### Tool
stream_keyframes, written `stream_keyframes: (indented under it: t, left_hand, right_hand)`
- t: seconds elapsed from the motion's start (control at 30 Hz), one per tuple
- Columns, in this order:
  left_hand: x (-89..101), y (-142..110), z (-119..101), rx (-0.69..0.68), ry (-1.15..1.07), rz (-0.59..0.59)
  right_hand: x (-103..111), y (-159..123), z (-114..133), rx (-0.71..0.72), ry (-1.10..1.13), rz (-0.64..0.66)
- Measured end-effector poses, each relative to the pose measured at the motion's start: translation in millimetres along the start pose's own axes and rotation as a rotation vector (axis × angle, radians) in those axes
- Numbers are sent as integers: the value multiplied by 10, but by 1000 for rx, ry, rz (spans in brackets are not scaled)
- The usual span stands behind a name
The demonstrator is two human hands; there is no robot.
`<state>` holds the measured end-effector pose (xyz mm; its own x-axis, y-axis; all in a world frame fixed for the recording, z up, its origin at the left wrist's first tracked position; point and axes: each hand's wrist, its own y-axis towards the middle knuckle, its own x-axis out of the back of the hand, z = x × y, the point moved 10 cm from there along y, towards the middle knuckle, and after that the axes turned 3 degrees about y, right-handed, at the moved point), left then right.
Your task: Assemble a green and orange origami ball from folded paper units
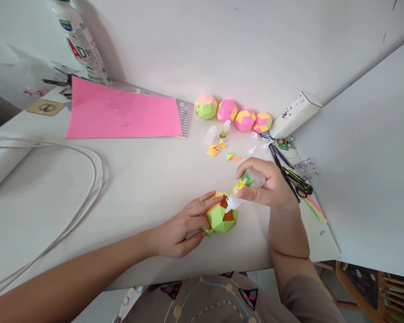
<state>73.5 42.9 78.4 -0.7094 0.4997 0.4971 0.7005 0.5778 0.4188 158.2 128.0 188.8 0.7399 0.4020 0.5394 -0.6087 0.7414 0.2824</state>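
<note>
Shirt: nearest us, head view.
Left hand: nearer, holding the paper ball by its left side.
Ball: on the table, down-left of our right hand.
Right hand: grips 1 glue bottle, axis slanting down-left, nozzle at the ball's opening.

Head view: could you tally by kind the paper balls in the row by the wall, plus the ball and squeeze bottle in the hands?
Row balls: 4
Paper ball in left hand: 1
Squeeze bottle in right hand: 1
Total: 6
</note>
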Motion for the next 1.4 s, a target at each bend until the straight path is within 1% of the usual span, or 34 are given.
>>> stream_keyframes:
  t: [0.23, 0.37, 0.5, 0.67, 0.77, 0.9, 0.97, 1.13, 1.23, 1.4]
  left_hand:
    - [-20, 5, -9, 0, 5, 21]
    - [-12, 9, -17, -10, -20, 13]
    - [-27, -4, 28, 13, -30, 19]
    - [-24, -11, 20, 0, -38, 17]
    - [-12, 1, 20, 14, -56, 14]
    - [6, 18, -14, -6, -60, 10]
    - [7, 18, -18, -8, -48, 13]
    - [-5, 6, 2, 3, -32, 18]
    - [-21, 6, 27, 24, -43, 28]
    - [-6, 17, 18, 12, -57, 17]
  right_hand:
    - [-144, 29, -3, 50, -9, 113]
    - [-137, 34, -29, 43, -31, 106]
    - [-132, 44, -77, 19, -37, 105]
    - [-121, 60, -63, 37, -40, 93]
    - [-139, 55, -57, 42, -40, 118]
    - [-177, 37, -41, 69, -44, 169]
    - [-172, 36, -30, 82, -44, 165]
    - [-115, 59, -21, 82, -50, 106]
    - [-116, 65, -34, 70, -61, 111]
    - [-104, 61, -43, 77, -67, 104]
